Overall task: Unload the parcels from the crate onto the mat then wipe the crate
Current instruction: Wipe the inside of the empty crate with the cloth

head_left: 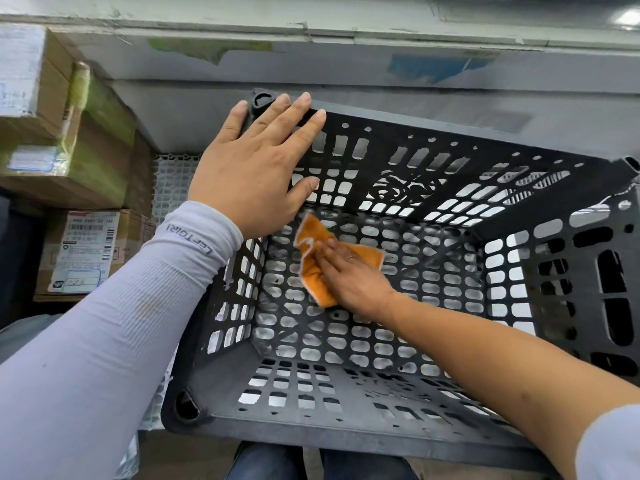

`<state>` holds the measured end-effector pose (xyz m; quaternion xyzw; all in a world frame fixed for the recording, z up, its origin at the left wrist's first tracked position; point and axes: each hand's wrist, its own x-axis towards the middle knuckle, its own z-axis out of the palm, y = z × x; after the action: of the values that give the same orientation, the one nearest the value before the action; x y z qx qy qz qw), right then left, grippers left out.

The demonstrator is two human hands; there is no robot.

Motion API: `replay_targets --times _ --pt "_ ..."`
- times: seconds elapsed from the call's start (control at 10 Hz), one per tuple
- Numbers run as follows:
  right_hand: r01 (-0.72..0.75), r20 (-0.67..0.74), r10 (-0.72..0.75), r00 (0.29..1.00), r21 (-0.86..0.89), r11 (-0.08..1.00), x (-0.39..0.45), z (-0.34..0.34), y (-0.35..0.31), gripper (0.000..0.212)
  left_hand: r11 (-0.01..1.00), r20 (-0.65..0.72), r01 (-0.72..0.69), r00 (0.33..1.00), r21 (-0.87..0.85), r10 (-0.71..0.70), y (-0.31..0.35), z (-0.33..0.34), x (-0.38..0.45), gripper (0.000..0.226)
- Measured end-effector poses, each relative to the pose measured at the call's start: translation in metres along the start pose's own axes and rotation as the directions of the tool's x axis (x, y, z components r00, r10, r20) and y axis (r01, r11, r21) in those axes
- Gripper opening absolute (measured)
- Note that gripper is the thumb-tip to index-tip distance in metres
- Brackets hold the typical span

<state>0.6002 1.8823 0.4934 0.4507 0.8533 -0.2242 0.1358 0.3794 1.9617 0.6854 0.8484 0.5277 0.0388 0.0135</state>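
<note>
Right hand point(349, 275), grip spread: straight fingers press an orange cloth point(311, 268) flat against the perforated floor of the black plastic crate point(433, 161), near its far-left inner corner. Left hand point(256, 164), grip likewise spread: palm and extended fingers rest on the crate's far-left rim corner, thumb inside over the wall; the forearm wears a pale sleeve point(114, 327). The crate holds only the cloth and the hand. Beyond its left wall, a white lattice mat point(173, 181) shows, with stacked cardboard parcels point(79, 251) to the left of it.
</note>
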Motion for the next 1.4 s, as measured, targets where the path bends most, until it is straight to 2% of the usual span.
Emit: replay_targets --times 0.1,0.3,0.4,0.5,0.6,0.7,0.9,1.0,1.2,1.3,1.4 --pt "-0.134 -0.040 0.134 0.990 0.008 0.991 -0.007 -0.016 0.021 0.073 1.000 -0.001 0.001 1.000 0.001 -0.001 -0.001 0.000 0.000 0.075" --pt "-0.257 -0.162 0.238 0.958 -0.102 0.961 -0.024 -0.029 0.064 0.062 1.000 0.002 0.002 1.000 0.004 -0.002 0.000 0.001 0.000 0.075" --pt "-0.254 -0.152 0.239 0.959 -0.088 0.963 -0.026 -0.030 0.067 0.060 1.000 0.005 0.002 1.000 0.006 -0.002 0.000 0.001 0.000 0.075" --pt "-0.245 -0.110 0.245 0.963 0.017 0.969 -0.021 -0.024 0.052 0.065 1.000 0.010 0.005 1.000 0.006 -0.006 0.000 0.000 0.000 0.075" --pt "-0.273 -0.120 0.274 0.954 0.024 0.962 -0.019 -0.012 0.035 0.075 1.000 0.007 0.002 1.000 0.006 -0.002 0.000 0.000 0.000 0.076" --pt "-0.266 -0.129 0.267 0.955 0.030 0.964 -0.023 -0.005 0.026 0.075 1.000 0.011 0.001 1.000 0.011 -0.001 0.000 0.000 0.000 0.076" --pt "-0.091 -0.116 0.084 0.990 -0.057 0.994 -0.044 0.008 0.025 0.072 1.000 0.012 0.000 1.000 0.011 0.000 0.000 -0.001 0.000 0.076" --pt "-0.025 -0.152 0.004 0.988 -0.136 0.990 -0.057 0.012 0.020 0.067 1.000 0.010 0.001 1.000 0.009 -0.001 -0.001 -0.001 0.000 0.076" --pt "0.116 -0.070 -0.126 0.990 -0.124 0.985 -0.082 0.012 0.011 0.061 1.000 0.016 0.003 1.000 0.003 -0.003 0.000 0.001 0.000 0.076" --pt "0.241 -0.006 -0.245 0.970 -0.156 0.958 -0.093 0.012 0.002 0.065 1.000 0.018 0.008 1.000 0.001 -0.008 -0.001 0.001 0.000 0.077" --pt "0.224 0.019 -0.224 0.974 -0.144 0.964 -0.089 0.003 0.009 0.058 1.000 0.011 0.005 1.000 0.009 -0.005 -0.001 0.001 0.000 0.077"
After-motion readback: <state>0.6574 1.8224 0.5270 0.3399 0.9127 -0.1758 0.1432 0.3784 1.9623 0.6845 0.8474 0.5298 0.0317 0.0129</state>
